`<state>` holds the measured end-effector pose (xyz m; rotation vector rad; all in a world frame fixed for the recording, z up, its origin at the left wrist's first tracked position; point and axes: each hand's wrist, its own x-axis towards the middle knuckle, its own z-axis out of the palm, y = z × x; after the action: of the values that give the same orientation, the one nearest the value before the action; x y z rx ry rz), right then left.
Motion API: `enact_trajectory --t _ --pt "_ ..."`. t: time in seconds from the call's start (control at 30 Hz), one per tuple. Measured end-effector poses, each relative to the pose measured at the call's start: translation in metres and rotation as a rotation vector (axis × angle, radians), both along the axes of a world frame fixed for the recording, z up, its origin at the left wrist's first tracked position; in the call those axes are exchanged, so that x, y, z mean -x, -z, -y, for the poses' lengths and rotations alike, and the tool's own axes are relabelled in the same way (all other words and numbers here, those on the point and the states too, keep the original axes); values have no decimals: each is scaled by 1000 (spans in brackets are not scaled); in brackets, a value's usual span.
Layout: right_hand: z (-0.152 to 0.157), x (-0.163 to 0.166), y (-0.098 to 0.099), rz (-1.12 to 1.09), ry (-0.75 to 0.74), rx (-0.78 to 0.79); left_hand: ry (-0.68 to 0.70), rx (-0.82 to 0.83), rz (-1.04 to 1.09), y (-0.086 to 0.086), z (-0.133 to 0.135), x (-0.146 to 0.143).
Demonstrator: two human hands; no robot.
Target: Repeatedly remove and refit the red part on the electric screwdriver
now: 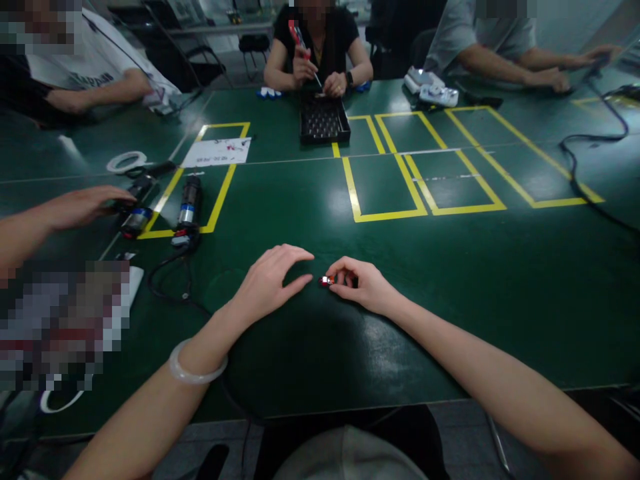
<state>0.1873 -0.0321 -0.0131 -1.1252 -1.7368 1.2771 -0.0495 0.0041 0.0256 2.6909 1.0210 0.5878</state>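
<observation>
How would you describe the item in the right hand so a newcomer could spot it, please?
Over the green table, the near right hand faces the open left hand. The right hand holds the item. Unlike the large tools on the left, it is tiny and reddish with a bright patch.

A wide green table (500, 280), marked with yellow tape (390, 215), reflects pale light on its surface. At the far left stand dark chairs (165, 12). Grey floor (465, 440) is visible below the table's near edge.
</observation>
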Motion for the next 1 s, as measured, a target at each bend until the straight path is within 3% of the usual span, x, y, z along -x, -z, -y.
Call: enact_trajectory --t 0.23,0.33,0.43,0.53,0.7,0.9,1.0 --pt "0 -1 -3 34 11 1 -666 -183 -192 1 -61 86" --pt "0 -1 -3 44 20 -5 -917 -118 -307 5 -77 121" --pt "0 -1 -2 50 25 -4 -1063 33 -377 9 -85 144" --pt "0 -1 0 50 27 -16 -1104 148 -406 11 -91 156" --pt "0 -2 1 48 27 -37 -1085 131 -434 10 -92 155" --pt "-1 0 -1 56 23 -42 -1050 85 -472 3 -73 128" --pt "-1 0 -2 63 25 -32 -959 67 -483 1 -60 104"
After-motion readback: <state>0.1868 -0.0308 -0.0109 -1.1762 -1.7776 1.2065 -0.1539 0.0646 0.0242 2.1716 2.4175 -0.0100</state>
